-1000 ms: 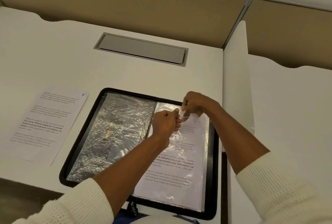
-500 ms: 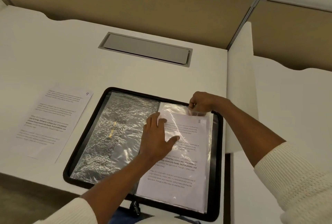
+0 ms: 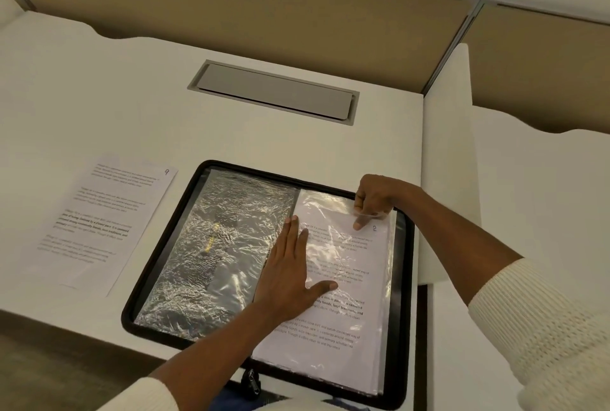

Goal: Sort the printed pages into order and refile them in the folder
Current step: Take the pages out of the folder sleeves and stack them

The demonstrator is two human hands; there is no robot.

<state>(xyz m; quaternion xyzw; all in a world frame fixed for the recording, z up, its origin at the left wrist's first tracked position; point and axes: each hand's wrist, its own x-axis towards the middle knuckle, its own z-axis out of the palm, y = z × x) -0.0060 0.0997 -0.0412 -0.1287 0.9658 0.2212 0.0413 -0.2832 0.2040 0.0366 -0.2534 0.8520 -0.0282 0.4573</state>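
A black zip folder (image 3: 155,255) lies open on the white desk. Its left side shows crinkled clear sleeves (image 3: 214,245) over black. On the right side, a printed page marked 2 (image 3: 346,305) sits inside a clear sleeve. My left hand (image 3: 290,275) lies flat with straight fingers on that sleeve near the spine. My right hand (image 3: 373,199) pinches the sleeve's top edge near the upper right corner, with one finger inside the sleeve on the page. A loose printed page marked 9 (image 3: 99,225) lies on the desk left of the folder.
A grey cable hatch (image 3: 274,93) is set into the desk behind the folder. A white divider panel (image 3: 449,163) stands right of the folder, tan partition walls behind. The folder's zip pull (image 3: 251,384) hangs over the near desk edge.
My left hand let go of the sleeve's top, flattened, and slid down the sleeve near the spine. My right hand moved right along the top edge. Page 2 now sits deeper in the sleeve.
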